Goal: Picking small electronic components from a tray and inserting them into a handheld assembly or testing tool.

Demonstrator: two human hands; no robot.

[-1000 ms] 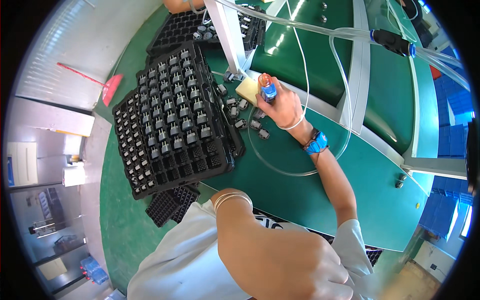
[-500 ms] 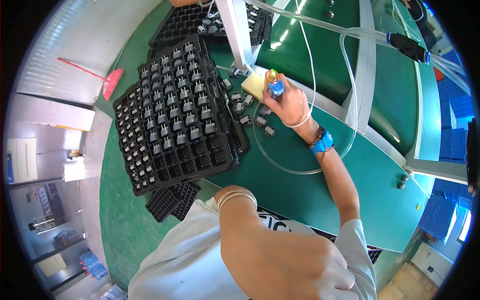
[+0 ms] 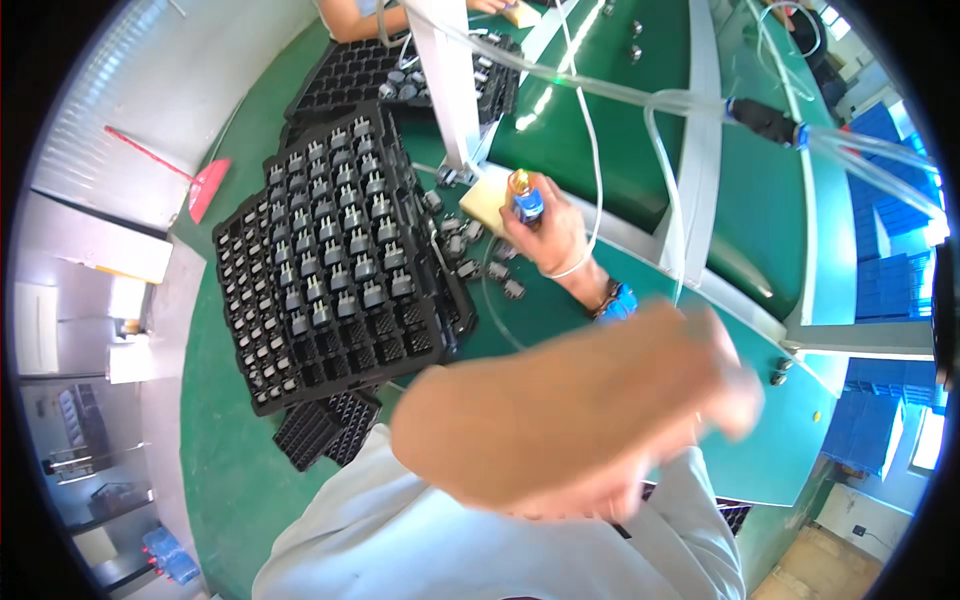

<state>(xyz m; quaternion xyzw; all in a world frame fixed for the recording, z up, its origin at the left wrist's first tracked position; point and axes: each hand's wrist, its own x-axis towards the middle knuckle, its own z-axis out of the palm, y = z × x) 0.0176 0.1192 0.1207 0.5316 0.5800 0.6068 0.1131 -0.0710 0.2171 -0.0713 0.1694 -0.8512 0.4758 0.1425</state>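
Observation:
My right hand (image 3: 552, 228) grips a short blue cylindrical tool (image 3: 528, 205) with a brass-coloured tip pointing up. It stands beside a pale yellow sponge-like block (image 3: 485, 205) at the foot of a white post. Close by on the green table lie several small grey plug parts (image 3: 497, 270). My left hand (image 3: 610, 405) hangs large and motion-blurred in the foreground, in front of my right forearm. Its fingers are smeared, so what they hold, if anything, cannot be made out. Left of the hands, a stacked black tray (image 3: 370, 355) carries rows of plugs with upright metal pins.
White posts and rails (image 3: 445, 90) and clear hoses (image 3: 640, 98) with a black connector (image 3: 765, 122) cross above the table. Smaller black trays (image 3: 310, 432) lie below the stack. A co-worker's arm (image 3: 360, 20) reaches in beyond, near another black tray (image 3: 350, 80).
My left hand has swung up, now covering part of my right forearm. My right hand keeps hold of the blue tool. The co-worker's arm shows more; the whole view has shifted slightly.

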